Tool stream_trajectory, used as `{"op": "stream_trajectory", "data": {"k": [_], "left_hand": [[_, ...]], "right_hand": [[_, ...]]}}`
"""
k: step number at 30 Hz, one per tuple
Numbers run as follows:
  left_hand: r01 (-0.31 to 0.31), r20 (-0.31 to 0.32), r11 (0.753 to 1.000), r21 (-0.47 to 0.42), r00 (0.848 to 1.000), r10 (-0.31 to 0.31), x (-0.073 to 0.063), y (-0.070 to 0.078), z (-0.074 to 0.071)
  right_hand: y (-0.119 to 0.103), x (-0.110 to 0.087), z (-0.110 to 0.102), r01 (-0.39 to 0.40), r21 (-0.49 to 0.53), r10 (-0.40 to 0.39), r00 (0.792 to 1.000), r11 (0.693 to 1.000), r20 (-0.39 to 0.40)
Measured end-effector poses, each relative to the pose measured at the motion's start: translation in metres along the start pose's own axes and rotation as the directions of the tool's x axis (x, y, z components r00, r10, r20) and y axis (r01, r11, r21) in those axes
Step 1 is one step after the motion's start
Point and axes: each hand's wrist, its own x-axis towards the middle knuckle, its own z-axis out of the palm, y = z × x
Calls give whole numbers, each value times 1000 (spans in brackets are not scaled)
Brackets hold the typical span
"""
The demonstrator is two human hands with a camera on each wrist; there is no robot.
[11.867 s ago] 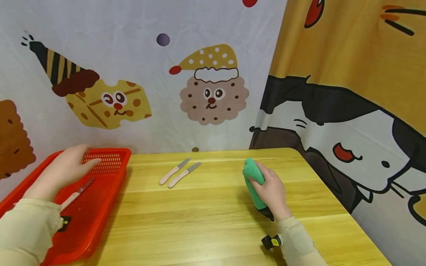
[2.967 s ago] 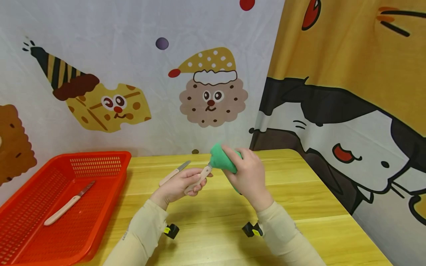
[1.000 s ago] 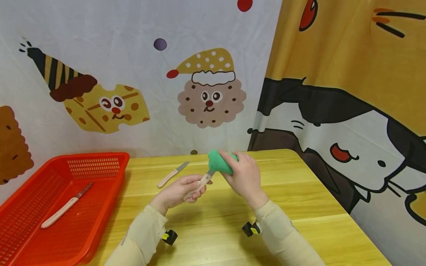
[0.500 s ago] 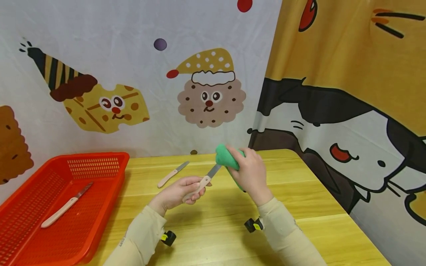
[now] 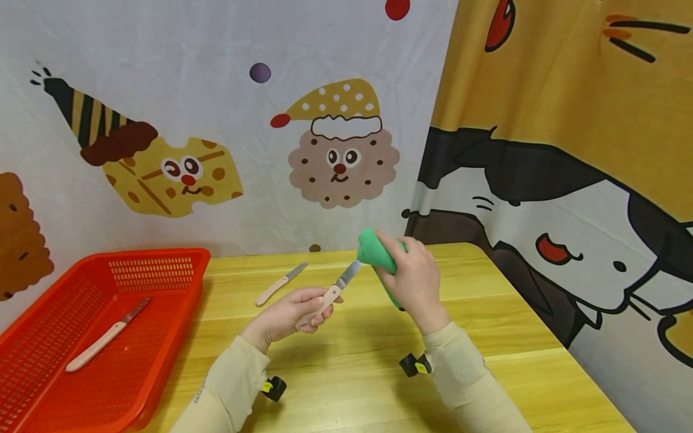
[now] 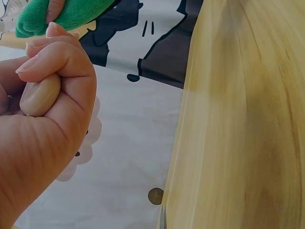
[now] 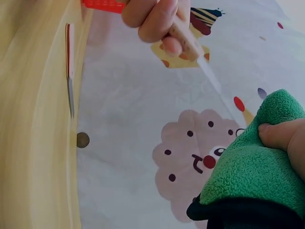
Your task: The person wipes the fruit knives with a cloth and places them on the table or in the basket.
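In the head view my left hand [image 5: 289,313] grips the pale wooden handle of a small knife [image 5: 330,296], its blade pointing up and to the right. My right hand [image 5: 414,279] holds a bunched green cloth [image 5: 376,251] right at the blade's tip. The right wrist view shows the cloth [image 7: 257,167] as fluffy terry with a dark edge, pinched under the thumb. Curled fingers wrap the handle's end [image 6: 42,95] in the left wrist view; the blade is hidden there.
A second knife [image 5: 281,284] lies on the wooden table [image 5: 346,385] behind my left hand. At the left stands a red plastic basket [image 5: 203,270], with another knife [image 5: 108,335] inside. A printed curtain [image 5: 243,228] hangs along the table's back edge.
One knife has left the table for my left hand since the earliest frame. Over the last second the cloth has slid up and right along the blade, baring it to near the tip.
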Motion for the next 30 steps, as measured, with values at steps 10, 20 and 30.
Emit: {"op": "stream_trajectory", "data": {"k": [10,20,30], "left_hand": [[-3,-32,1000,4,999,3,3,2,-1],[-7,-47,1000,17,999,8,5,4,-1],[-31,-13,999,26,999,31,6,5,-1]], "right_hand": [[-14,-1,0,63,34,-63,998,997,-8],[-31,-10,6,125,73,-127,991,989,28],[-38,-14,11,147,102,-152,987,984,49]]}}
